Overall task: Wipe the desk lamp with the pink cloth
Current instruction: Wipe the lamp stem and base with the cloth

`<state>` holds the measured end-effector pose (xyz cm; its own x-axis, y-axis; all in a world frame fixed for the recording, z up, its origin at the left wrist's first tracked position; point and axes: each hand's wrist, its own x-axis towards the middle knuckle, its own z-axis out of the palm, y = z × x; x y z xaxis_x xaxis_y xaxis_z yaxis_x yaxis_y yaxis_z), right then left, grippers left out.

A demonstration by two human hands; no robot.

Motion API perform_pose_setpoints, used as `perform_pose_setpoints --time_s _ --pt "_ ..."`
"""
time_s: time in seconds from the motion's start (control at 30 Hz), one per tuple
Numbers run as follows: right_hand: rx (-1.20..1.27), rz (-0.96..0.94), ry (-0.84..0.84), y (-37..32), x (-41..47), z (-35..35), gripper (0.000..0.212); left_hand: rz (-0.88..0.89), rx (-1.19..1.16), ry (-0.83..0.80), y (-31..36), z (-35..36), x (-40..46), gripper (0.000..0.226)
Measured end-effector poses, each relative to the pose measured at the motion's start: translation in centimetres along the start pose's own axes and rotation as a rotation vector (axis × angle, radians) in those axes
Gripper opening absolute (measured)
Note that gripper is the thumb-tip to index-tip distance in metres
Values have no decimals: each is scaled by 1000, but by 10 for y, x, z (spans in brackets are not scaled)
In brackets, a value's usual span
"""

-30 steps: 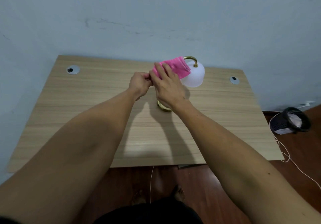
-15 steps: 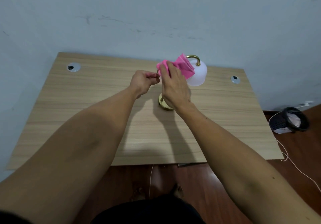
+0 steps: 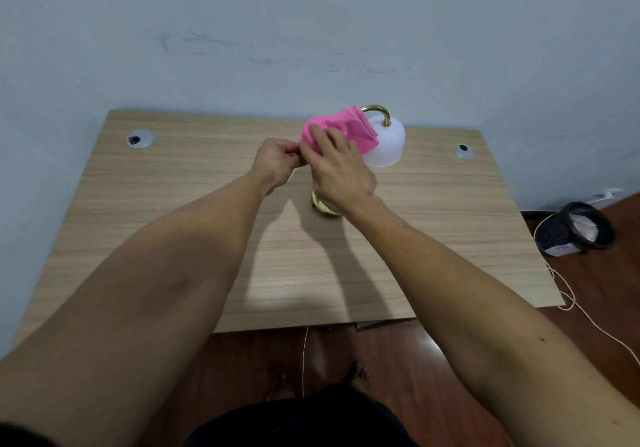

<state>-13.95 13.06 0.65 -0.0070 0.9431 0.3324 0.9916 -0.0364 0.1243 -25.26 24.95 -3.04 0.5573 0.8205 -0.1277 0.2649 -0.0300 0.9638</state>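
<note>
The desk lamp has a white dome shade, a curved gold neck and a round gold base, and stands at the back middle of the wooden desk. The pink cloth is bunched against the lamp's neck, left of the shade. My right hand grips the cloth from in front and hides the stem and most of the base. My left hand pinches the cloth's left corner, touching the right hand.
Two round cable grommets sit in the desk, one back left and one back right. A blue-grey wall rises right behind the desk. A black waste basket and a thin white cord lie on the wooden floor at right.
The hands had drawn slightly apart half a second ago and are now together again. The cloth has spread a little to the left over the lamp's neck.
</note>
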Motion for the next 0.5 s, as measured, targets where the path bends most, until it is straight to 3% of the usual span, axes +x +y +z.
perform_pose_setpoints --time_s 0.07,0.2,0.33,0.5 --pt "-9 -14 8 0 -6 2 55 14 4 4 2 0 -2 21" --pt "166 227 103 -10 -18 10 57 6 -72 -13 6 2 -4 30" --pt "326 330 172 -16 -14 7 51 -14 -83 -23 5 1 -1 33" --pt "304 285 153 -13 -5 5 47 -7 -55 -38 5 -1 1 29"
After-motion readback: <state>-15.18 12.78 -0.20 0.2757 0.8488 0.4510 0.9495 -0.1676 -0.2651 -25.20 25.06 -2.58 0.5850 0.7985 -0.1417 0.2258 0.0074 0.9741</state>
